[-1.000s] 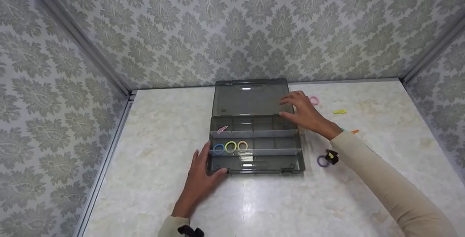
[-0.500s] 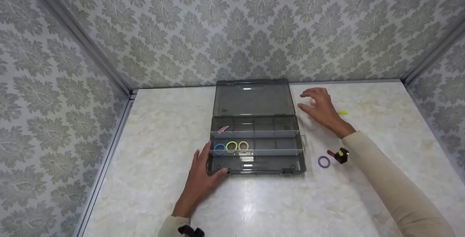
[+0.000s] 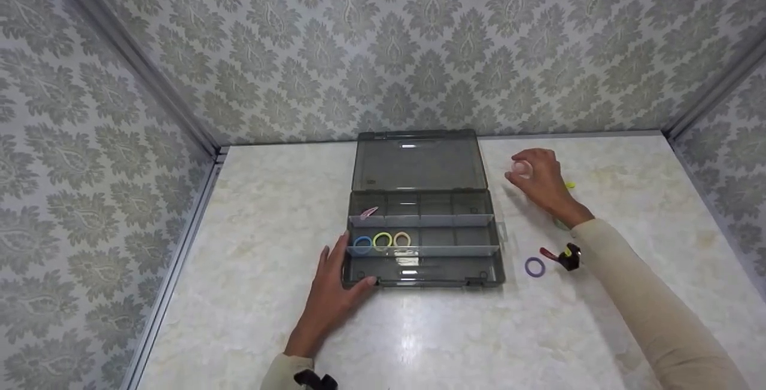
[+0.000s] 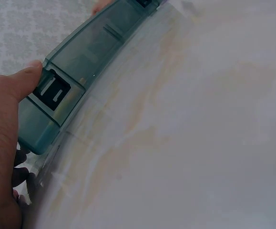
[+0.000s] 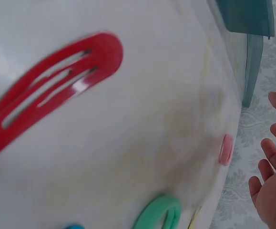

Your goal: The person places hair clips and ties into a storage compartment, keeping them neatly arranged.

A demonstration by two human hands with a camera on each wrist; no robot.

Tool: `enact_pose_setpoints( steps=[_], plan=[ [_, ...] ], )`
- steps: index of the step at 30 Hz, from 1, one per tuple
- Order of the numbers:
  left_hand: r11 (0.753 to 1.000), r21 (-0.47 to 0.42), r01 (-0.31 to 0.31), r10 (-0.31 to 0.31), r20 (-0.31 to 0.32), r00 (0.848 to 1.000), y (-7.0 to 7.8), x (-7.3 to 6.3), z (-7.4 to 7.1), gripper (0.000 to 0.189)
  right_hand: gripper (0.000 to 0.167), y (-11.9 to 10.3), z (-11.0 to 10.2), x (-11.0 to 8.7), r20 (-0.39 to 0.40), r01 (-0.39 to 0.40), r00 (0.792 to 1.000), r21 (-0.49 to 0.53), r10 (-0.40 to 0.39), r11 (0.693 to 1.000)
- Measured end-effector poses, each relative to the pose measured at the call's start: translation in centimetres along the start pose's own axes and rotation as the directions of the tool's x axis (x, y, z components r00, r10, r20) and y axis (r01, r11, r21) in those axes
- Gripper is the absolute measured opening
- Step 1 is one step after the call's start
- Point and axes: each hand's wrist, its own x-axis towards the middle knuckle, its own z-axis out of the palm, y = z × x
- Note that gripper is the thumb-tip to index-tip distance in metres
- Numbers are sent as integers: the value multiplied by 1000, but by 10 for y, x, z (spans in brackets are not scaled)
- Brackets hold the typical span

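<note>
My left hand (image 3: 328,294) holds the near left corner of a smoky divided storage box (image 3: 497,261); its thumb lies by the front latch (image 4: 52,90), its other fingers along the left side. The lid (image 3: 419,162) is folded back. Inside, a pink snap hair clip (image 3: 369,213) lies in the far row, and blue (image 3: 362,245), yellow (image 3: 382,240) and peach (image 3: 402,239) hair ties stand in the middle row. My right hand (image 3: 541,180) is over a pink hair tie (image 3: 522,168), fingers parted around it; the right wrist view shows this pink tie (image 5: 226,150) on the table, apart from the fingers.
Right of the box lie a purple hair tie (image 3: 535,267), a red snap clip (image 5: 56,81), a green hair tie (image 5: 159,212) and a yellow clip (image 3: 570,185), partly hidden by my right hand. A patterned wall (image 3: 419,49) rises behind the table.
My right hand has moved right, from beside the open lid to the pink hair tie. The left hand stays at the box corner, and the box contents look the same.
</note>
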Motion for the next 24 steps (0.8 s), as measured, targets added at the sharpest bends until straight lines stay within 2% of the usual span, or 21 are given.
enact_pose_setpoints(
  steps=[7,17,24],
  plan=[
    [1000,8,8,-8,4,1000,0,0,1,107,44,13,0,-1,32,-78,996,-34,79,996],
    [1000,-14,12,-12,3,1000,-3,-1,2,106,58,25,3,-1,74,-210,974,-52,214,976],
    [1000,-9,12,-12,-1,1000,-3,0,1,107,60,29,5,3,58,-210,975,-90,216,973]
  ],
)
